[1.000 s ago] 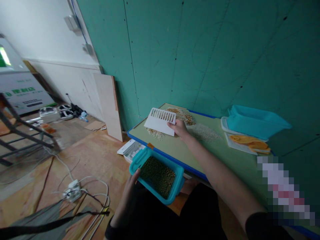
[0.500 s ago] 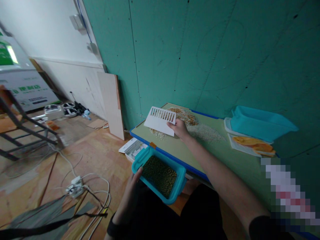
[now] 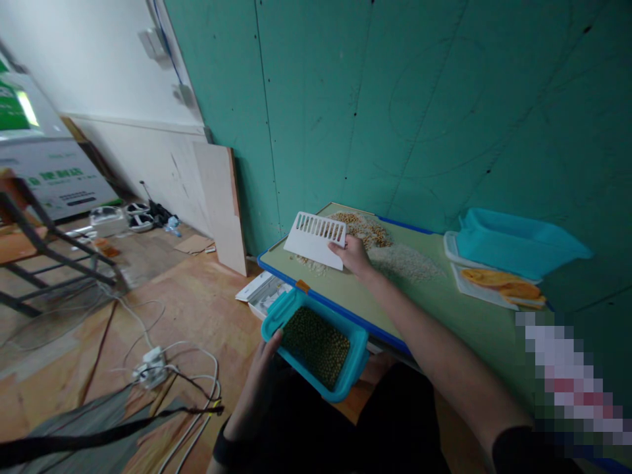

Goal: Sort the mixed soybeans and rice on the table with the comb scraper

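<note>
Gripping white scraper point(image 3: 316, 240), right hand point(image 3: 353, 254) over green table point(image 3: 424, 309); left hand point(image 3: 263, 363) clasping teal tub point(image 3: 358, 361); teal wall point(image 3: 395, 99); wooden floor point(image 3: 197, 309); cables point(image 3: 196, 368)

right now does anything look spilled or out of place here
Yes. White rice and yellowish kernels lie loose in heaps straight on the table, beside the scraper held by the right hand. The box of green beans is off the table, held by the left hand past the near edge, slightly tilted.

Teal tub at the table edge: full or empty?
Largely full: green beans cover the inside of the teal tub, close to its rim. Left hand holds its near corner; right hand grips a white scraper.
</note>
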Demonstrator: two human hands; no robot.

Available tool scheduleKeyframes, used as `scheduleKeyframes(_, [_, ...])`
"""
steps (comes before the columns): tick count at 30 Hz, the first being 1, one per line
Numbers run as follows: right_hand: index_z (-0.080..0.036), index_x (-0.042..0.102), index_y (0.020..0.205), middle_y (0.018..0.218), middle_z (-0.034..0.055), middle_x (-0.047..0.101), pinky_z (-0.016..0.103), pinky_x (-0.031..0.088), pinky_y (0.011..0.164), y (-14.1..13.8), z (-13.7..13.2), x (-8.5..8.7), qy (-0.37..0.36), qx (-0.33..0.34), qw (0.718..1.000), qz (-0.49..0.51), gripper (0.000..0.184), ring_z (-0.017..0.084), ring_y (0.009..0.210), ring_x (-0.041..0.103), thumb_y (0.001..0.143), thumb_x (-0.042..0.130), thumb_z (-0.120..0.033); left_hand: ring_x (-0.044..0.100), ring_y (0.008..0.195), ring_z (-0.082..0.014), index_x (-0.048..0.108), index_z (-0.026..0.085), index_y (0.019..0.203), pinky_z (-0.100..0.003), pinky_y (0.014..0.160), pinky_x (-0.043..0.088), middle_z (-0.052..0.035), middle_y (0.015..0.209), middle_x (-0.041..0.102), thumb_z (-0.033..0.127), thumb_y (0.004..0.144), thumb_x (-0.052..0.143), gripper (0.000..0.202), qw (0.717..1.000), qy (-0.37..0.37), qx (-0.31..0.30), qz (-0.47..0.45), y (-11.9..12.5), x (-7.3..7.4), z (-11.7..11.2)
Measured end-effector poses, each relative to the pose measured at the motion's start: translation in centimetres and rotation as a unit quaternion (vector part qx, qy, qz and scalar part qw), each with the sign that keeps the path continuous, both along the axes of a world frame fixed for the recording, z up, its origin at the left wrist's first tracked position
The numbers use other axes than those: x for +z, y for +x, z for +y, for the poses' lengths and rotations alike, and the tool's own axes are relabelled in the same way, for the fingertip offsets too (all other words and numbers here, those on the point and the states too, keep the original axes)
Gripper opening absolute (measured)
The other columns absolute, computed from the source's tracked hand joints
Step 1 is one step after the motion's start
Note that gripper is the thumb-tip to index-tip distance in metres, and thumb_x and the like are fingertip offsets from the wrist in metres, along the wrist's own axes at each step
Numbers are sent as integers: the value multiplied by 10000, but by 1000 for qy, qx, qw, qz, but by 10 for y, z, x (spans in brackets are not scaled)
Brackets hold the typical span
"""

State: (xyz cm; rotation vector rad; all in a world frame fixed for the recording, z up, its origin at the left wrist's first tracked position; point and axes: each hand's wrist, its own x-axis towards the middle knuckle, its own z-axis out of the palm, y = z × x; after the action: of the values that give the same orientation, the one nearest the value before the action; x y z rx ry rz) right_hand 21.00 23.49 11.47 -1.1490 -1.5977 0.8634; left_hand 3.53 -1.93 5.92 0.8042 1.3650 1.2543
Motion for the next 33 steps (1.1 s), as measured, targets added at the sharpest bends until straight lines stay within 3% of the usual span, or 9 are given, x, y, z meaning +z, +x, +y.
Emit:
scheduleKeyframes(5, [-152, 731, 945, 993, 104, 797, 358, 605, 796, 0, 0, -1, -10, 25, 999, 17, 167, 225, 875, 752, 792, 754, -213, 642, 1126, -274, 647, 236, 1275, -459, 914, 570, -95, 1337, 637, 388, 975, 610, 338, 998, -32, 17, -53, -2, -1, 3])
scheduleKeyframes(9, [-164, 736, 931, 987, 93, 797, 365, 613, 817, -1, 0, -4, 1, 47, 998, 36, 145, 217, 873, 750, 792, 750, -205, 667, 1099, -266, 564, 218, 1394, -488, 915, 568, -128, 1343, 636, 468, 977, 581, 487, 993, -41, 42, -104, 1, -3, 6])
scheduleKeyframes(15, [-166, 733, 940, 982, 86, 798, 364, 611, 805, -4, -2, -6, -9, 45, 998, 30, 169, 221, 888, 750, 792, 761, -241, 699, 1101, -415, 594, 241, 1426, -513, 850, 588, -156, 1210, 740, 580, 849, 674, 674, 985, -53, 77, -148, 1, -9, 8])
scheduleKeyframes(24, [-149, 730, 935, 971, 102, 800, 365, 603, 793, -8, -9, -4, -21, 57, 997, 37, 173, 236, 874, 753, 786, 757, -234, 736, 1069, -369, 583, 227, 1407, -479, 837, 612, -171, 1206, 747, 517, 813, 730, 677, 968, -94, 95, -213, -4, -12, 9])
scheduleKeyframes(33, [-166, 727, 916, 949, 94, 800, 378, 606, 790, -9, -8, -8, -15, 33, 999, 26, 181, 248, 867, 756, 769, 769, -262, 752, 1017, -329, 632, 255, 1390, -381, 745, 617, -135, 1256, 737, 512, 839, 721, 615, 978, -78, 94, -169, -13, -3, 2])
